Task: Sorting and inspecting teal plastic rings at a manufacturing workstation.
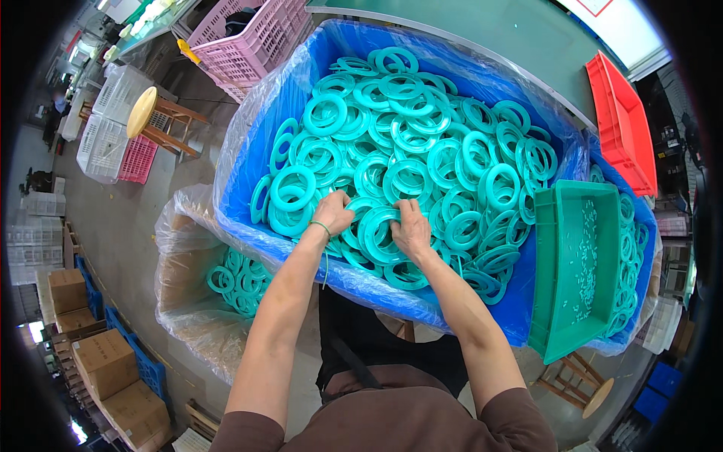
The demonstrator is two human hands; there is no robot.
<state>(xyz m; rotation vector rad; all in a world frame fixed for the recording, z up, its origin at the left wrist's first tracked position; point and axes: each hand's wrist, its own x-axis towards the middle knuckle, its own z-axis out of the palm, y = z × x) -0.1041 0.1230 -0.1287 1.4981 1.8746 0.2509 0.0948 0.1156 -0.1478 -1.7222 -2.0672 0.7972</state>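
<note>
A large blue bin [245, 181] lined with clear plastic holds a heap of turquoise plastic rings [407, 128]. At the near side of the heap, my right hand [412, 230] has its fingers curled over the edge of one turquoise ring [371, 242]. My left hand [333, 212] is just to the left, its fingers closed down among the rings; whatever they grip is hidden. A thin green band [321, 224] circles my left wrist. Between the two hands, several rings overlap and lean on each other.
A green tray [544, 279] with small pale bits rests across the bin's right part. Beyond it stands a red tray [625, 124] beside a green worktable [482, 34]. At left are a plastic-lined box [184, 279] of rings, a pink crate [248, 45] and a stool [143, 113].
</note>
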